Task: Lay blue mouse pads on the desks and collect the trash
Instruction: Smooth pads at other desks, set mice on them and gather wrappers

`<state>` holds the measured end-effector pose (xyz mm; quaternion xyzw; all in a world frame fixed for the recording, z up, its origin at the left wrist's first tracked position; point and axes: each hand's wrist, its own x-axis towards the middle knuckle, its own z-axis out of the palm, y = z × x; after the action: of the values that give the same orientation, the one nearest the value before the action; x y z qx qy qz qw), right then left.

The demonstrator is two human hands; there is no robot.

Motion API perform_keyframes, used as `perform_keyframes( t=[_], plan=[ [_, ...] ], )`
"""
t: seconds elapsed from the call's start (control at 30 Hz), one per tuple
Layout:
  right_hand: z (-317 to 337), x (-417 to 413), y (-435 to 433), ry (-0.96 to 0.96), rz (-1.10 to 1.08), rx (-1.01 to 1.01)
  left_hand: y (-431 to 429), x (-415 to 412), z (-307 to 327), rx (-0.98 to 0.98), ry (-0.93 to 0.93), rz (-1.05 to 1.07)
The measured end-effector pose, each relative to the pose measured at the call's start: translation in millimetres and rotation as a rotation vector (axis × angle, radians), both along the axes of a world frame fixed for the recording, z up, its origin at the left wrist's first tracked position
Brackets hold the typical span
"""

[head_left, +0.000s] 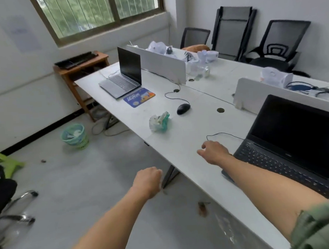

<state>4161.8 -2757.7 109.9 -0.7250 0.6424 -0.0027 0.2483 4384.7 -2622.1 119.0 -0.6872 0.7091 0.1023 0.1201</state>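
At ten o'clock the green basket (83, 142) holds white scraps (75, 133), your right hand (214, 152) hovers loose-fingered and empty over the desk (180, 142), and your left hand (148, 180) curls its fingers under, grip impossible to tell.

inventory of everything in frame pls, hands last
desk: one long, white, centre
silver laptop: one, open, far left end of desk
black laptop: one, open, near right
mouse pad: one, blue, beside silver laptop
mouse: one, black, wired, mid-desk
crumpled wrapper: one, clear and green, near desk's front edge
dividers: two, white, along desk's back
plastic bags: several, clear or white, on the far desk
waste basket: one, green, on floor at left
chairs: three, black, by far wall
left hand: fingers curled, over floor by desk edge; contents hidden
right hand: fingers relaxed, over desk beside black laptop
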Motion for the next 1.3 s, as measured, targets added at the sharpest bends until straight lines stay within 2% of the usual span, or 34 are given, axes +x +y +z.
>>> perform_keyframes(
  t=[0.37, 0.57, 0.87, 1.07, 1.3],
  plan=[
    [-27, 108, -100, 0.072, -0.018, 0.037, -96, 112, -19, -0.01, 0.062, 0.042],
    [-47, 165, -198, 0.02, -0.106, 0.069, -196, 175, -24, 0.007, 0.043, 0.029],
    [-36, 211, -327, -0.004, -0.196, 0.06, -337, 237, -23, 0.044, 0.058, 0.001],
    [-57, 211, -378, 0.03, -0.4, 0.052, -425, 259, -48, 0.153, 0.056, -0.097],
    [-90, 211, -430, 0.071, -0.685, 0.167, -538, 289, -89, 0.245, 0.034, -0.283]
  ],
)
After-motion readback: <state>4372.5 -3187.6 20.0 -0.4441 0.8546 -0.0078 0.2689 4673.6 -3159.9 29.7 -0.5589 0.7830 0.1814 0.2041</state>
